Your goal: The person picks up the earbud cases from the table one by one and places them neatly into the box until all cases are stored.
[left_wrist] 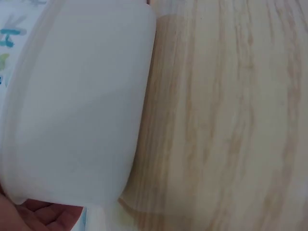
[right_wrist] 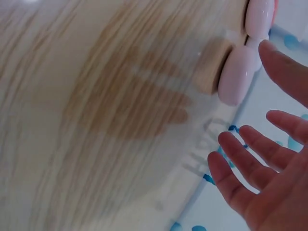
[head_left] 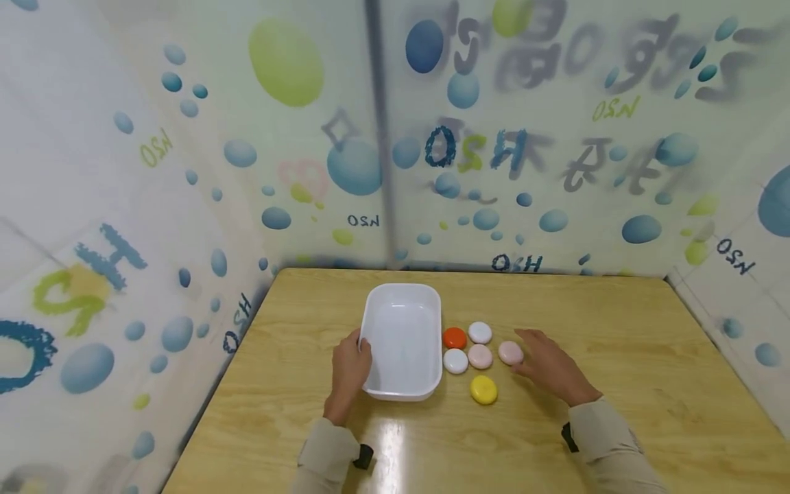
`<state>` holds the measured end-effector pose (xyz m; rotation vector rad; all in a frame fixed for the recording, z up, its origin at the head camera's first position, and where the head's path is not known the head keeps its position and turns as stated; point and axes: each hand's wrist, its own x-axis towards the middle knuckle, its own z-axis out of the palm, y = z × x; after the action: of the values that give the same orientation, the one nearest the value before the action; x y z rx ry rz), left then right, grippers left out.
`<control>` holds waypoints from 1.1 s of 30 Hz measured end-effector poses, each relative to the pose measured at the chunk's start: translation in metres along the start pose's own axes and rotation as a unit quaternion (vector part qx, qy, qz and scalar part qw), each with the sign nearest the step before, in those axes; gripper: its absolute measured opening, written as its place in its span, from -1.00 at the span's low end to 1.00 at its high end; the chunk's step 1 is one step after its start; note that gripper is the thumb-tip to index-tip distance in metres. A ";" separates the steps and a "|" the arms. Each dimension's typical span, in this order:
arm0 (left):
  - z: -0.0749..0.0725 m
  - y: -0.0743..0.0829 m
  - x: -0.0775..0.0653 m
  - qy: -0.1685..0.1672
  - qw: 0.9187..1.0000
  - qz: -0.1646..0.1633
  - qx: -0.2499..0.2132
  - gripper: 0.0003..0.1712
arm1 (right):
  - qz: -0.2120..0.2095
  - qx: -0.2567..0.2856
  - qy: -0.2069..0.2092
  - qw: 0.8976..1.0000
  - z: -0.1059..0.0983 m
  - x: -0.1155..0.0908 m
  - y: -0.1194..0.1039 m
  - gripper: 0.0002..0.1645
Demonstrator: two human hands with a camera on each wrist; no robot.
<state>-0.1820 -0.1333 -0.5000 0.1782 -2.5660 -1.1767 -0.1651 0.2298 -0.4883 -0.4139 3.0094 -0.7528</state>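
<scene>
Here on the pale wooden bench point(head_left: 278, 384), the left hand point(head_left: 352, 370) has the white tray point(head_left: 404, 343) by its left side, fingers curled about the wall near the rim, and the tray sits flat with nothing in it. Across to the right, the right hand point(head_left: 552, 367) is unclenched, fingers apart and grasping nothing, thumb and fingertips spread about the near side of the outermost pink disc point(head_left: 510, 353); whether skin meets it, I can't tell. That disc lies on the bench at the right end of a little cluster: the inner pink disc point(head_left: 480, 356), the far white disc point(head_left: 479, 333), the near white disc point(head_left: 455, 361) and the orange-red disc point(head_left: 455, 337) just beside the tray, with the yellow disc point(head_left: 484, 390) lying nearer the person. These discs look light, stiff and glossy, so they could well skid under a glancing touch; a pinch across the rounded edges, thumb opposite fingers, seems the surest hold. The tray looks like light, fairly rigid plastic, smooth-walled, probably hard to break, and the rim looks the best place to steady it.
</scene>
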 end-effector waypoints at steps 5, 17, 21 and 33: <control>0.001 -0.002 0.002 0.034 0.999 -0.016 0.010 -0.71 | -0.002 -0.009 -0.022 1.000 0.010 0.017 -0.004 -0.21; 0.006 0.002 0.004 0.055 0.998 0.008 0.013 -0.71 | 0.014 -0.056 -0.020 0.998 0.013 0.027 -0.003 -0.44; 0.008 0.003 0.003 0.047 0.999 0.015 0.021 -0.73 | 0.019 -0.051 -0.007 0.998 0.006 0.027 -0.007 -0.44; 0.005 0.001 0.002 0.045 0.998 0.015 0.036 -0.75 | 0.017 0.042 0.034 0.998 -0.009 0.044 -0.056 -0.38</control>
<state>-0.1857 -0.1291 -0.5017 0.2048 -2.5244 -1.0418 -0.1941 0.1748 -0.4516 -0.3415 3.0253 -0.9037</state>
